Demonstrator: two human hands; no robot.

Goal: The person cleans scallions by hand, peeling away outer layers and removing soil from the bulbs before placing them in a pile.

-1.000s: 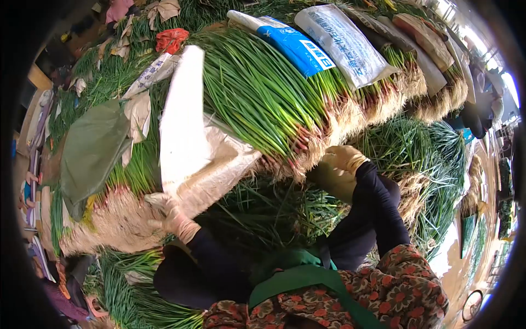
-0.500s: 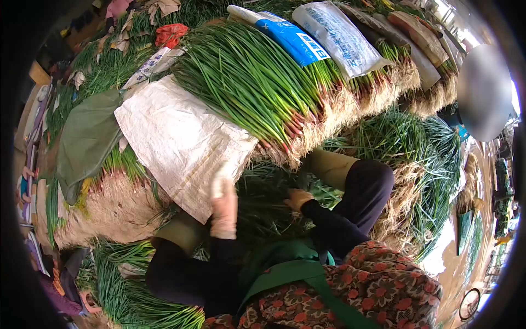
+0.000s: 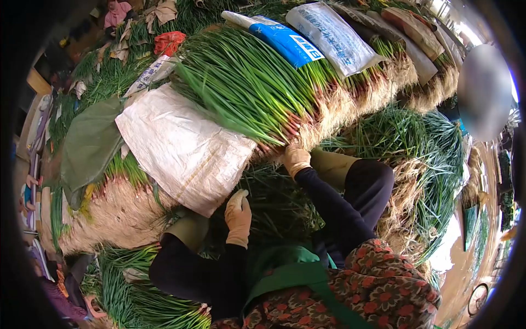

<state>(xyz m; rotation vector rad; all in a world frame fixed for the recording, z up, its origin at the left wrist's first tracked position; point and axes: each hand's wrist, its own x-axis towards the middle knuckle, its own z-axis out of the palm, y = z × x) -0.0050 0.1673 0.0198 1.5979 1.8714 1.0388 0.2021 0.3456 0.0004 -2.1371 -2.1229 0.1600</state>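
Observation:
My right hand [image 3: 296, 159], in a pale glove, is closed at the root end of a large pile of green onions [image 3: 246, 82]. Blurred green leaves run up from it along the pile's near left side. Lower and to the left, my left hand [image 3: 238, 219], also gloved, has its fingers pressed together near the lower corner of a white woven sack [image 3: 183, 148]; whether it holds anything is hidden. Dark green leaves [image 3: 279, 203] lie between my hands and my knees.
Blue and white bags [image 3: 334, 38] cover the pile's far part. A green cloth [image 3: 90, 148] and root bundles [image 3: 115, 214] lie left. Loose green onions [image 3: 405, 131] are heaped right. A person in pink [image 3: 116, 13] shows at top left.
My right hand has moved up to the pile's root end, and leaves now blur across its near side. My left hand has shifted slightly right and down, off the sack's edge.

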